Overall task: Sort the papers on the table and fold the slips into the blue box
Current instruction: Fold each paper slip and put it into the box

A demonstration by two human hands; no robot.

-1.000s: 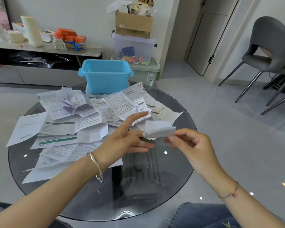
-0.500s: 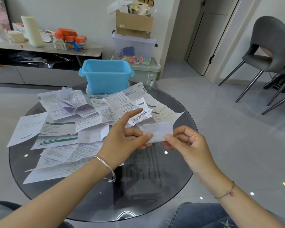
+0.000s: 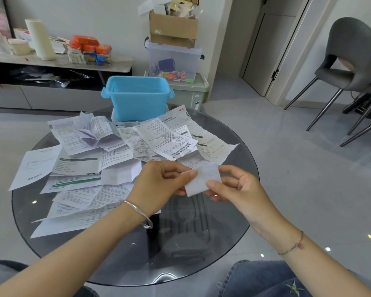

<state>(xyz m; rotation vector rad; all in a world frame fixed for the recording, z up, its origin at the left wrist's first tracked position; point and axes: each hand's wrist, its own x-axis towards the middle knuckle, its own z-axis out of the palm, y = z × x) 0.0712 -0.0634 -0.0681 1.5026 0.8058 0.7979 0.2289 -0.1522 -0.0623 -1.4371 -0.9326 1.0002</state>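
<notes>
while both forearms reach in from the bottom edge, the left hand [image 3: 159, 185] and right hand [image 3: 240, 194] meet over the near part of the round glass surface [image 3: 191, 243], holding a small folded white slip [image 3: 204, 181] between them. the left fingers [image 3: 192, 174] curl and pinch its left edge; the right thumb and forefinger pinch its lower right corner, the other fingers loosely bent. beyond the hands, loose printed papers [image 3: 90, 168] overlap across the surface's left and middle. at the far edge stands the open blue box [image 3: 137, 101], papers touching its base. a grey chair [image 3: 351, 52] stands far right on the floor.
</notes>
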